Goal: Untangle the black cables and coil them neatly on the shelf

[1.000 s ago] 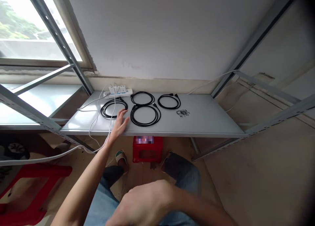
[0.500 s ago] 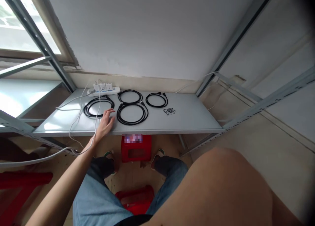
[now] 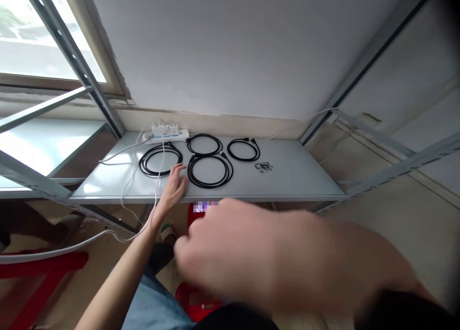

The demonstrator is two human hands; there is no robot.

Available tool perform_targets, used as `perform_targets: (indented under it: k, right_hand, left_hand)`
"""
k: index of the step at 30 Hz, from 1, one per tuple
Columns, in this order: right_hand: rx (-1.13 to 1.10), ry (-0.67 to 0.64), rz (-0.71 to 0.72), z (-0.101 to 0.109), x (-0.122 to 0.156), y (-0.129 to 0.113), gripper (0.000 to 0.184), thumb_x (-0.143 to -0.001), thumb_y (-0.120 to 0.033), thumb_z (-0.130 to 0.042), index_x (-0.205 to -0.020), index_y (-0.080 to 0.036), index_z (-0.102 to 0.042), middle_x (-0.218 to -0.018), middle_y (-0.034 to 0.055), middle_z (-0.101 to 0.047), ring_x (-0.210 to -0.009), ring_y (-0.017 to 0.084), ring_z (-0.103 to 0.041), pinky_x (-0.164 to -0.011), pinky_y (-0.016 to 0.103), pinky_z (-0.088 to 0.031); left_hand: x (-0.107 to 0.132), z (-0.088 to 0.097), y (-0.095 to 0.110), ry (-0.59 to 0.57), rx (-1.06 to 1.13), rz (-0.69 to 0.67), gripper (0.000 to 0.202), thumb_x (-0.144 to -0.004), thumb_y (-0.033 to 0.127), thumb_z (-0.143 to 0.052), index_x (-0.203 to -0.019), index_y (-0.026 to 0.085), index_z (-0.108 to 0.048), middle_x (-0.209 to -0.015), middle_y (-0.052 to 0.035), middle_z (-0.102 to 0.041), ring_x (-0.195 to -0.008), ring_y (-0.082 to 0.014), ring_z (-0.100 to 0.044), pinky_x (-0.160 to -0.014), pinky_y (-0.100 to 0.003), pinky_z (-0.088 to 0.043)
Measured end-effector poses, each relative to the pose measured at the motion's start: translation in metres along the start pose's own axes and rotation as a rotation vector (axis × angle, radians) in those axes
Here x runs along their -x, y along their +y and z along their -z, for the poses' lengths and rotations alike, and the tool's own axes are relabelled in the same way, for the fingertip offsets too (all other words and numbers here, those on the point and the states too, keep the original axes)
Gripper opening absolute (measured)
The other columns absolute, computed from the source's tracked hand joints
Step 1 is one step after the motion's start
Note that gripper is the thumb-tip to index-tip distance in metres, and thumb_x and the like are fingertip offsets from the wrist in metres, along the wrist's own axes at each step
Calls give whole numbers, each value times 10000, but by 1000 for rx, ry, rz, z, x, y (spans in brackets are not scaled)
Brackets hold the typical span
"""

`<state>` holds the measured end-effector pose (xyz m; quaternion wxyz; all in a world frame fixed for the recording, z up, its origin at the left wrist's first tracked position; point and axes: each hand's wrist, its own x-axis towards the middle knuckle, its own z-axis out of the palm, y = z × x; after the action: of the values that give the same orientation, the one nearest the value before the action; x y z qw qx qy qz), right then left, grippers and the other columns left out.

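My left hand [image 3: 174, 186] lies flat and open on the front edge of a grey metal shelf [image 3: 302, 176], between two coiled black cables. One coil [image 3: 160, 159] sits to its left, a larger coil [image 3: 210, 171] to its right. Two smaller black coils [image 3: 203, 144] [image 3: 244, 149] lie further back. My right hand [image 3: 251, 253] is very close to the camera, blurred by motion; its fingers cannot be made out.
A white power strip [image 3: 166, 134] with plugs stands at the shelf's back left, with white cords [image 3: 132, 181] trailing off the front. A small pile of black ties [image 3: 264, 167] lies right of the coils. Red stools [image 3: 43, 272] stand on the floor below.
My left hand has stayed on the shelf's front edge. My right arm swung up close to the camera and now crosses the lower view. The camera shifted slightly.
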<state>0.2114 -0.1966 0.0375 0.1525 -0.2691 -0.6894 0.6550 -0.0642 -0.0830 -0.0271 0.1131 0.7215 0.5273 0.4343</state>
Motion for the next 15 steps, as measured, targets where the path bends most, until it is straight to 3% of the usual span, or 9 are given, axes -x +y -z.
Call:
perform_targets:
  k: [3, 5, 6, 8, 11, 13, 15]
  right_hand:
    - [604, 44, 37, 71, -38, -39, 235, -999, -391, -736, -862, -205, -776, -902, 31, -744, -959, 211, -738, -865, 319, -529]
    - [865, 202, 97, 112, -56, -45, 176, -1032, -315, -665, -1042, -198, -796, -976, 58, -771, -965, 218, -741, -874, 313, -523]
    - [932, 332, 118, 128, -62, -40, 233, -1059, -252, -575, -1137, -192, -786, -1053, 84, -780, -986, 223, -741, -885, 320, -525]
    - [935, 554, 121, 151, -69, -15, 348, -1053, -186, -475, -1271, -190, -746, -1222, 125, -764, -993, 226, -731, -881, 335, -538]
    - [759, 825, 125, 172, -76, 32, 377, -1026, -211, -429, -1260, -197, -724, -1190, 130, -745, -882, 223, -693, -849, 369, -555]
    - [629, 939, 188, 183, -81, 54, 341, -999, -239, -434, -1169, -203, -727, -1124, 122, -736, -882, 230, -677, -870, 387, -561]
    - [501, 972, 233, 191, -85, 66, 302, -959, -267, -465, -1105, -215, -724, -1052, 106, -724, -888, 233, -671, -860, 384, -566]
  left_hand:
    - [0, 0, 1, -16, -13, 1, 412, -1125, 384, -407, -1492, 220, -498, -1600, -179, -496, -1531, -299, -509, -1308, -535, -430]
    - [0, -1, 3, -38, -25, 7, 426, -1122, 381, -409, -1502, 215, -504, -1617, -184, -488, -1538, -313, -510, -1307, -549, -433]
    - [0, -1, 4, -55, -38, 9, 441, -1120, 383, -413, -1516, 214, -506, -1634, -184, -478, -1540, -318, -511, -1304, -545, -440]
    - [-1, -3, 7, -96, -88, 12, 467, -1124, 392, -412, -1544, 218, -520, -1675, -172, -455, -1555, -323, -500, -1296, -531, -454]
    - [-2, -5, 11, -169, -203, 10, 461, -1135, 415, -402, -1510, 249, -612, -1684, -129, -488, -1559, -332, -498, -1293, -534, -456]
    - [-3, -6, 13, -202, -270, 11, 449, -1131, 423, -415, -1467, 265, -669, -1648, -109, -546, -1530, -335, -529, -1293, -546, -452]
    - [-4, -7, 15, -217, -308, 16, 448, -1125, 416, -431, -1467, 269, -680, -1623, -101, -582, -1500, -332, -557, -1290, -549, -455]
